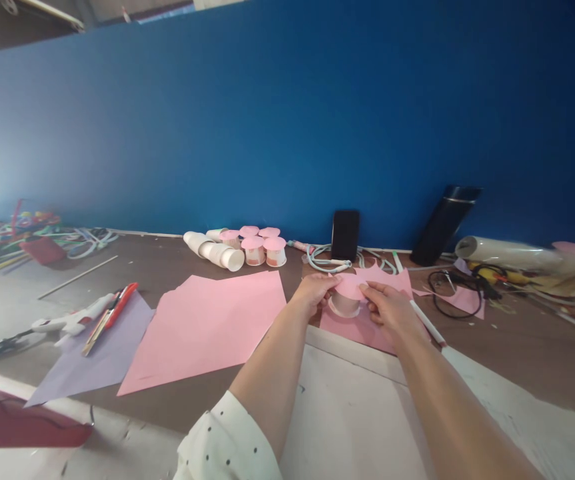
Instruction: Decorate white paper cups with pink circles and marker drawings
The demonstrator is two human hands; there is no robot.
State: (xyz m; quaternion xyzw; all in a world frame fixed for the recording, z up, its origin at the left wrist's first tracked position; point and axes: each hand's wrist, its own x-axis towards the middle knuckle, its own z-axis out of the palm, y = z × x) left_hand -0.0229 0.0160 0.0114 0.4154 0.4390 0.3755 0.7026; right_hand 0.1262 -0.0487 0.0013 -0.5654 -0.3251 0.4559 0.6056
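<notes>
A pink paper disc [350, 287] lies over an upside-down white paper cup [344, 307]. My left hand [316, 292] is closed on the disc's left edge, thumb and fingers pinched together. On the opposite edge my right hand [390, 309] pinches the same disc. Beneath the cup is a pink paper sheet [362, 329] with a jagged, cut-out far edge. Farther left stand several finished-looking cups with pink discs on top [254, 252], and a stack of plain white cups [213, 251] lies on its side next to them.
A large pink sheet [212, 327] lies left of my arms. Beyond it a red utility knife [112, 313] and a glue gun [74, 319] rest on purple paper [102, 360]. A phone [346, 233] and a dark bottle [442, 227] lean on the blue partition [277, 127].
</notes>
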